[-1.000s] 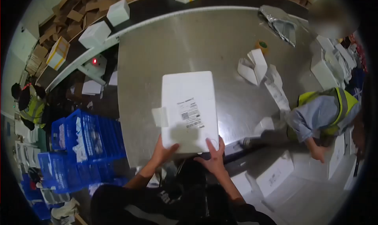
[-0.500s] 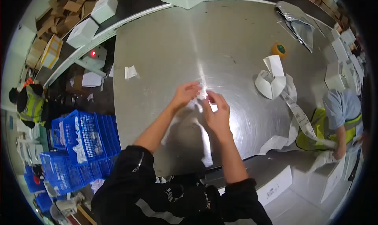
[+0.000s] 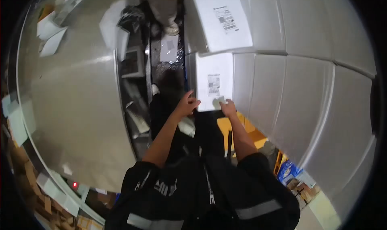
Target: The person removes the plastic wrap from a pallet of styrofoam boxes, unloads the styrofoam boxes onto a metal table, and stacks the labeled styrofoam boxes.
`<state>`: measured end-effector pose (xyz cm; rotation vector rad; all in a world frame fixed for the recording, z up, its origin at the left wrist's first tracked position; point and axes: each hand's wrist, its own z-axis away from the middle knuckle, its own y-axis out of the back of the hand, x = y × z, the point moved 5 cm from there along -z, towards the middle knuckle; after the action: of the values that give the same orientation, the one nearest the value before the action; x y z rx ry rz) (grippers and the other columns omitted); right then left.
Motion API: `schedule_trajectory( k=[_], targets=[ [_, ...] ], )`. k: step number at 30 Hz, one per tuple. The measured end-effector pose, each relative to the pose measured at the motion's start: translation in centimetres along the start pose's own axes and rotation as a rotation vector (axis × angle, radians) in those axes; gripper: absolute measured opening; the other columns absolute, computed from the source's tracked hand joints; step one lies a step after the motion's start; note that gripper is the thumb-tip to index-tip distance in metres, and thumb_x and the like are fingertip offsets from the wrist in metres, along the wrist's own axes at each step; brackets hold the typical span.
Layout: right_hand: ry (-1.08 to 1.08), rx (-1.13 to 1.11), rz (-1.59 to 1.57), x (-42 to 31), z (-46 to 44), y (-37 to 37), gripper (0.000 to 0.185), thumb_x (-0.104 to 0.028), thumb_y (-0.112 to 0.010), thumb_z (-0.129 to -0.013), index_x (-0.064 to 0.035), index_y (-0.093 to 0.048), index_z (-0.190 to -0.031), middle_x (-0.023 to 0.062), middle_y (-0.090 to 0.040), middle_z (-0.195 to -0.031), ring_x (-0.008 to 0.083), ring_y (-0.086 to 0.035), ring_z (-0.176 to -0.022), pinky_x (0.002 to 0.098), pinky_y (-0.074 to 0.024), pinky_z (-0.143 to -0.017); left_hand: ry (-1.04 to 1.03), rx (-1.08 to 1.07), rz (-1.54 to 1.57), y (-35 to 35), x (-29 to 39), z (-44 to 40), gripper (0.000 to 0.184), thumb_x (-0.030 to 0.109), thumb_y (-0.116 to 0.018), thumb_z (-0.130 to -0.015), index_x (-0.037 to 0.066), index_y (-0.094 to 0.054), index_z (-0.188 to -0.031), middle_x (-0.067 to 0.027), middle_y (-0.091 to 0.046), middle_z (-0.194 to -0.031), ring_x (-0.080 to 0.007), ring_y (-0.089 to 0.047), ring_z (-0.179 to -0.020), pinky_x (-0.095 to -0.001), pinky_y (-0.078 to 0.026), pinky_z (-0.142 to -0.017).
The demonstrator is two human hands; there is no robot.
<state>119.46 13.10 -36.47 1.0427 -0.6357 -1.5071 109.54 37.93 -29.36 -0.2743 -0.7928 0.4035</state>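
A white foam box [image 3: 215, 64] stands in front of me with a printed label [image 3: 213, 85] on its top. My left hand [image 3: 186, 106] is at the box's near left edge, with the index finger stretched out apart from the thumb and nothing seen in it. At the near right corner, my right hand [image 3: 228, 108] is closed with its thumb on the top; its other fingers are partly hidden. A dark shadow falls on the box beside that thumb.
Large white foam boxes [image 3: 306, 97] line the right side. Another labelled box [image 3: 225, 22] stands farther ahead. On the left is a metal table [image 3: 76, 97] with a label strip [image 3: 52, 36]. A person's shoe [image 3: 172, 29] shows ahead; a yellow crate [image 3: 250, 133] is low on the right.
My view has turned right from the metal table to the foam boxes. My hands have left the small white piece above the table and are now at a labelled box.
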Motion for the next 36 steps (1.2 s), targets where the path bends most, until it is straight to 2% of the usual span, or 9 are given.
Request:
schedule_trajectory(
  k=[4,11,15,17,21,28,31,33,36],
  targets=[
    [-0.361,0.041,-0.136,6.6,2.7,-4.1,0.072,-0.058,-0.067,-0.074,0.0029,-0.058,-0.112,0.0239,-0.063,-0.097,0.0373,-0.059,-0.099,0.0425,-0.046,-0.087,0.371,0.61,-0.183,0.9,-12.9,-6.9,0.062,0.021,-0.071,-0.082,0.003,-0.041,-0.133,-0.0115,-0.061,-0.109,-0.0193,-0.059,-0.097,-0.0331,-0.049,-0.081],
    [-0.639,0.224,-0.354,1.9,4.6,-3.2,0.103,-0.057,-0.077,-0.063,0.0021,-0.036,-0.136,0.034,-0.035,-0.127,0.0488,-0.034,-0.123,0.0493,-0.0332,-0.102,0.046,0.192,0.104,1.8,-15.4,-12.4,0.059,0.02,-0.071,-0.081,0.003,-0.044,-0.13,-0.0137,-0.056,-0.121,-0.0244,-0.053,-0.111,-0.0369,-0.045,-0.091],
    [-0.674,-0.213,-0.203,4.6,4.2,-4.4,0.105,-0.047,-0.08,-0.063,-0.0004,-0.028,-0.141,0.0308,-0.035,-0.131,0.0441,-0.034,-0.124,0.0476,-0.0327,-0.103,0.127,-0.075,0.239,6.7,-15.2,-10.8,0.056,0.022,-0.07,-0.084,0.004,-0.044,-0.13,-0.0104,-0.058,-0.12,-0.0214,-0.055,-0.107,-0.0346,-0.047,-0.089],
    [-0.01,-0.059,-0.389,3.4,2.5,-8.3,0.09,-0.033,-0.081,-0.066,-0.0006,-0.036,-0.137,0.0248,-0.041,-0.133,0.0363,-0.04,-0.124,0.0432,-0.0361,-0.101,0.187,-0.071,0.275,7.2,-15.6,-10.1,0.056,0.023,-0.069,-0.085,0.005,-0.043,-0.132,-0.009,-0.058,-0.119,-0.02,-0.056,-0.105,-0.0338,-0.047,-0.088],
    [-0.126,-0.317,-0.924,-1.4,4.8,-4.8,0.076,-0.022,-0.079,-0.069,0.0005,-0.042,-0.132,0.0196,-0.05,-0.129,0.0285,-0.048,-0.119,0.0376,-0.04,-0.097,0.164,0.076,0.09,7.0,-13.2,-5.2,0.054,0.03,-0.066,-0.088,0.006,-0.046,-0.131,-0.0077,-0.06,-0.116,-0.0186,-0.058,-0.102,-0.0338,-0.048,-0.086],
    [-0.081,-0.634,-0.448,-13.5,15.8,17.6,0.068,-0.021,-0.076,-0.071,-0.0001,-0.045,-0.127,0.0191,-0.065,-0.108,0.0303,-0.063,-0.1,0.0363,-0.0477,-0.087,0.277,0.197,-0.155,-0.2,0.4,17.2,0.057,0.045,-0.055,-0.091,0.004,-0.048,-0.13,-0.0123,-0.061,-0.113,-0.0222,-0.058,-0.103,-0.0355,-0.046,-0.089],
    [0.061,-0.577,-0.319,-18.7,20.5,26.5,0.074,-0.017,-0.077,-0.068,-0.0015,-0.042,-0.131,0.0193,-0.062,-0.114,0.0326,-0.06,-0.105,0.0374,-0.0468,-0.089,0.106,0.334,-0.223,-3.2,5.3,26.4,0.062,0.042,-0.056,-0.091,0.004,-0.038,-0.137,-0.0145,-0.056,-0.122,-0.0243,-0.055,-0.11,-0.0373,-0.043,-0.094],
    [0.318,-0.442,-0.003,-21.4,23.3,30.4,0.036,-0.027,-0.067,-0.073,-0.0107,-0.066,-0.105,0.0225,-0.066,-0.092,0.0397,-0.062,-0.091,0.0439,-0.0481,-0.078,-0.018,0.395,-0.21,-4.3,5.5,30.8,0.066,0.039,-0.058,-0.091,0.005,-0.031,-0.141,-0.0151,-0.053,-0.127,-0.0251,-0.052,-0.115,-0.0384,-0.04,-0.098],
    [0.662,-0.496,-0.217,-28.1,25.3,32.2,0.065,-0.018,-0.075,-0.067,-0.0052,-0.047,-0.124,0.0206,-0.061,-0.111,0.0361,-0.059,-0.104,0.0404,-0.0462,-0.087,-0.306,0.469,0.264,-4.7,5.3,36.0,0.08,0.033,-0.067,-0.085,0.005,-0.022,-0.144,-0.0161,-0.043,-0.137,-0.0255,-0.043,-0.125,-0.0394,-0.035,-0.103]
  ],
)
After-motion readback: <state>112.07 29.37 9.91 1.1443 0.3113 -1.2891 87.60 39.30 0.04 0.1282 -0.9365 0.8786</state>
